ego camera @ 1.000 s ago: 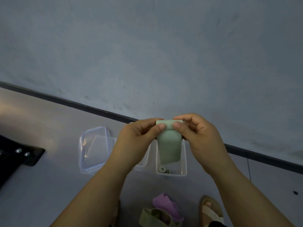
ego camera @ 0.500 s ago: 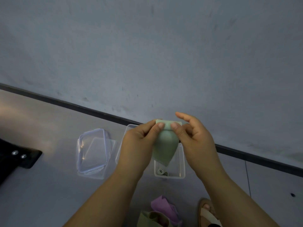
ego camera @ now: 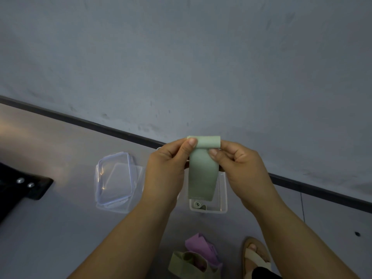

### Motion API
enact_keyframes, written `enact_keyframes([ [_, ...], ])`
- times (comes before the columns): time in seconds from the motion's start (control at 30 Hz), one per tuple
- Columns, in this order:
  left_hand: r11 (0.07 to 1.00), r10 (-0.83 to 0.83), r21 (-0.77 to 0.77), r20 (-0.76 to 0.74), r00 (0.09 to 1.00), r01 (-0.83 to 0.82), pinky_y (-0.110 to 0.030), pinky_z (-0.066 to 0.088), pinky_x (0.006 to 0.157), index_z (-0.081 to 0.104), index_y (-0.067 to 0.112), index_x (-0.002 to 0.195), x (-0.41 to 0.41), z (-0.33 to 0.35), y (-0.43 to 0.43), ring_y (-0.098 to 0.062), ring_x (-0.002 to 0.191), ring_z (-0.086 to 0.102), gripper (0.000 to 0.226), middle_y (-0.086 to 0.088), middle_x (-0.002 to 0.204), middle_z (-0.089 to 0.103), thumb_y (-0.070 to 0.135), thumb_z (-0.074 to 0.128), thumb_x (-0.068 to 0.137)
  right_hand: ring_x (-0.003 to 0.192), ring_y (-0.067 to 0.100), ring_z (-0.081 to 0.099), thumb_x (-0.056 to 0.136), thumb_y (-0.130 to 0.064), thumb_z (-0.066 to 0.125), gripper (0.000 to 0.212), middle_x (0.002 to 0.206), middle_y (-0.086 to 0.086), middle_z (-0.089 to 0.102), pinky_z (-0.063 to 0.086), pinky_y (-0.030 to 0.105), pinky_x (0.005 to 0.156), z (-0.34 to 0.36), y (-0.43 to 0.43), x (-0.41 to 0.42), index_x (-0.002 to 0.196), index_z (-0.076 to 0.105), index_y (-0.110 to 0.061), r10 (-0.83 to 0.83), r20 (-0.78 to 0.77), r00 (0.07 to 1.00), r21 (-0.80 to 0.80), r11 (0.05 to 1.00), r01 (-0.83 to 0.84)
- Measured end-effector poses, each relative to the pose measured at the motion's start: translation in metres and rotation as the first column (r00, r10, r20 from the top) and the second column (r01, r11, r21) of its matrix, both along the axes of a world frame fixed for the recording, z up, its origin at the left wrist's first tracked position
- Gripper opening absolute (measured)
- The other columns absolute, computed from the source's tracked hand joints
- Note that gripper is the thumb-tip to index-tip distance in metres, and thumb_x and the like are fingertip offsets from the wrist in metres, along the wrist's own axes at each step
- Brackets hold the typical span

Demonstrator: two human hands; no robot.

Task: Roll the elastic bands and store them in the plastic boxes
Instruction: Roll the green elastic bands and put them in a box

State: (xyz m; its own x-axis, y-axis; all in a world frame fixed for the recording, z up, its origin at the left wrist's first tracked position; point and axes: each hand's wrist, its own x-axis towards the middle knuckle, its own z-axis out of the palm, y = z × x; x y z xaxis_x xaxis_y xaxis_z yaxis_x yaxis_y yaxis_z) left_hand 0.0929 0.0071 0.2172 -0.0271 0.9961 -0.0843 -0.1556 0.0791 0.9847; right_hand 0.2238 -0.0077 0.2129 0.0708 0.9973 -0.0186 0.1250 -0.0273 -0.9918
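A plain indoor room, its kind unclear: a bare, scuffed grey wall meets a smooth grey floor along a dark skirting strip. Clear plastic boxes sit directly on the floor, near a sandalled foot.

Matt green elastic band; glossy clear plastic boxes.

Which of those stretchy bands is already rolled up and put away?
The small roll lying in the open clear box, its spiral end showing. The pale green band is only partly rolled; the purple band and olive band lie loose.
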Motion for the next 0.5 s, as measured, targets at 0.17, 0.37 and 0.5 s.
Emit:
enact_keyframes([
  [0.17, 0.998, 0.000, -0.061, 0.062, 0.998, 0.004, -0.023, 0.056, 0.065, 0.073, 0.018, 0.083, 0.000, -0.003, 0.001, -0.013, 0.074, 0.067, 0.012, -0.001, 0.080, 0.073, 0.024, 0.064, 0.080, 0.086, 0.021, 0.070, 0.089, -0.016, 0.059, 0.027, 0.086, 0.007, 0.074, 0.055, 0.042, 0.086, -0.002, 0.003, 0.003, 0.116, 0.058, -0.018, 0.001, -0.081, 0.997, -0.118, 0.993, -0.011],
  [0.37, 0.999, -0.046, -0.025, 0.068, 0.997, 0.048, -0.023, 0.056, 0.067, 0.071, 0.011, 0.093, -0.001, -0.002, 0.001, -0.011, 0.074, 0.068, 0.016, 0.002, 0.079, 0.074, 0.014, 0.065, 0.079, 0.093, 0.021, 0.068, 0.082, -0.017, 0.066, 0.027, 0.101, 0.004, 0.071, 0.054, 0.045, 0.088, 0.000, 0.004, 0.010, 0.109, 0.061, -0.016, 0.006, -0.126, 0.992, -0.141, 0.990, -0.024],
  [0.5, 0.995, -0.094, -0.004, 0.059, 0.994, 0.095, -0.022, 0.056, 0.069, 0.069, 0.011, 0.097, -0.002, 0.000, 0.001, -0.009, 0.075, 0.069, 0.017, 0.004, 0.078, 0.074, 0.010, 0.064, 0.081, 0.091, 0.019, 0.069, 0.063, -0.051, 0.061, 0.052, 0.099, 0.002, 0.071, 0.055, 0.042, 0.085, 0.004, 0.002, 0.010, 0.106, 0.062, -0.020, -0.002, -0.144, 0.990, -0.125, 0.992, -0.016],
])
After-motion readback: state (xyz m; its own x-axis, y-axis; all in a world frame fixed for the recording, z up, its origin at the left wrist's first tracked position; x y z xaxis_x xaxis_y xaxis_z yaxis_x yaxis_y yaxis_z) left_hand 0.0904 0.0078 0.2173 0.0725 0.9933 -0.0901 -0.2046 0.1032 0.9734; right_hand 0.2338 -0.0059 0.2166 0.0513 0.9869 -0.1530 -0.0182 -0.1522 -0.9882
